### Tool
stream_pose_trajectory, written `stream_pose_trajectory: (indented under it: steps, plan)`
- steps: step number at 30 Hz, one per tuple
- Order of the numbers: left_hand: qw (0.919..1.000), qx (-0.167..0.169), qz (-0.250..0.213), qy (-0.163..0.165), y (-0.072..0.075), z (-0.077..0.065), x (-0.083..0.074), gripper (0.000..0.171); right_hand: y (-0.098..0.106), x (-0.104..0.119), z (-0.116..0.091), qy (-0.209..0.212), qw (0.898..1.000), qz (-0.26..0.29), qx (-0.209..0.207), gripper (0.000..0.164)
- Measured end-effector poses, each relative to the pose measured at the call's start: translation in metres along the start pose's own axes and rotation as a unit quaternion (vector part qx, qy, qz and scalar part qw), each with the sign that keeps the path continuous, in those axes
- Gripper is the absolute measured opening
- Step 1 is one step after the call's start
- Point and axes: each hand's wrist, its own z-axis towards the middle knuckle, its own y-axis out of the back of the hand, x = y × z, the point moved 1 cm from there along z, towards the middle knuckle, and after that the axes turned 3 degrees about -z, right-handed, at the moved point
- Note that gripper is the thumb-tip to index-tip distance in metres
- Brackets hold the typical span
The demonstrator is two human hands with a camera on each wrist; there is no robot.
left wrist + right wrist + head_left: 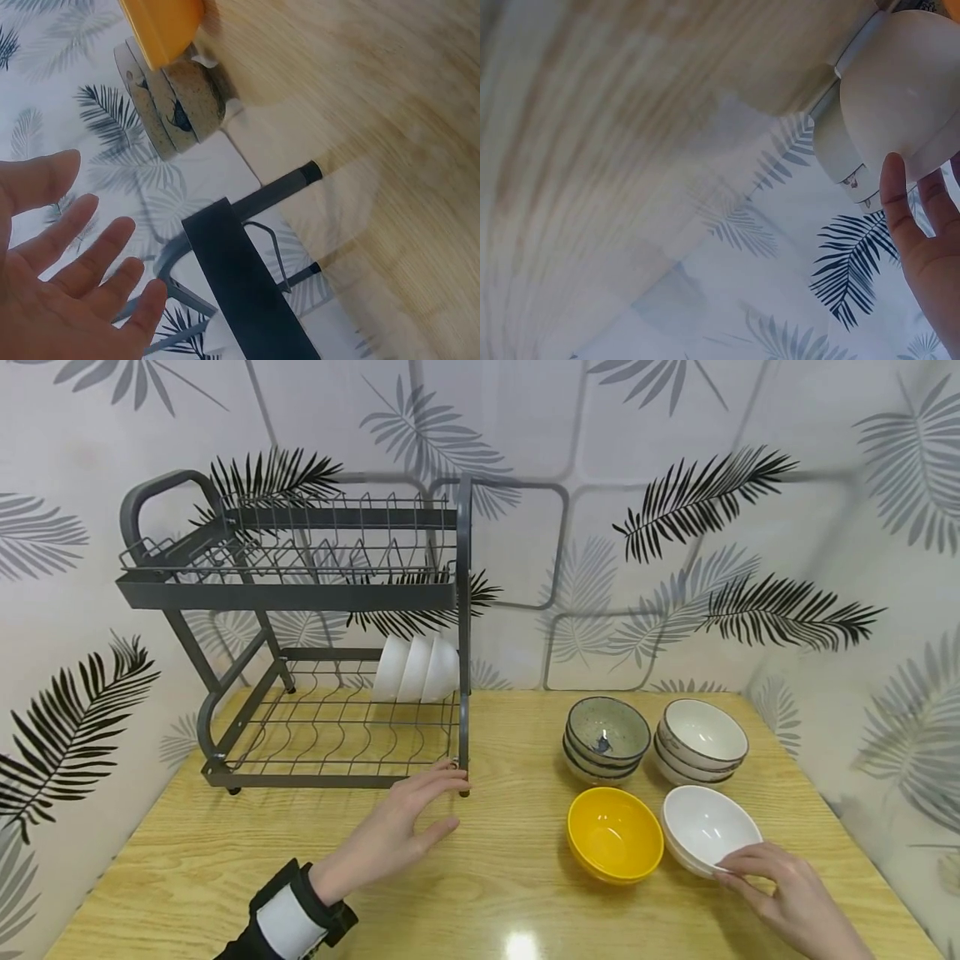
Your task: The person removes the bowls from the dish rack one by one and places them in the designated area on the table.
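At the right, a white bowl (708, 827) stands on the table, and a second rim below it suggests a stack. My right hand (787, 893) pinches its near right edge; in the right wrist view the thumb lies on the bowl's (900, 90) outer side. My left hand (397, 831) is held with fingers spread by the lower front corner of a dark two-tier dish rack (300, 781), holding nothing. White bowls (412, 670) stand on edge at the right end of the rack's lower tier. Left of the white bowl is a yellow bowl (615, 835).
Behind the yellow bowl stands a stack of grey-green speckled bowls (607, 735). Next to it is a stack of cream bowls with dark rims (705, 735). The rack's wire upper tier (300, 560) overhangs the lower one. A leaf-patterned wall (525, 552) closes off the wooden table (480, 893) behind.
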Motion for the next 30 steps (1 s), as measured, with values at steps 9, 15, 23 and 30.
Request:
stream_pose_trajectory:
  steps: [9,15,23,30]
  plan:
    - [0.9946,-0.063,-0.023,0.079,0.03,0.027,0.038,0.053,0.005,-0.002,0.0,-0.013,1.0,-0.016,0.02,0.026]
    - [0.9768,-0.081,-0.067,0.186,0.058,0.055,0.071,0.068,0.008,0.007,0.006,-0.023,0.999,-0.026,0.011,0.037]
    - [0.956,-0.077,-0.146,0.242,0.07,0.079,0.097,0.072,0.006,0.028,0.027,0.041,0.998,0.033,-0.034,0.042]
    - [0.9439,-0.081,-0.15,0.283,0.071,0.094,0.107,0.062,0.0,0.045,0.047,0.071,0.995,0.058,-0.038,0.047]
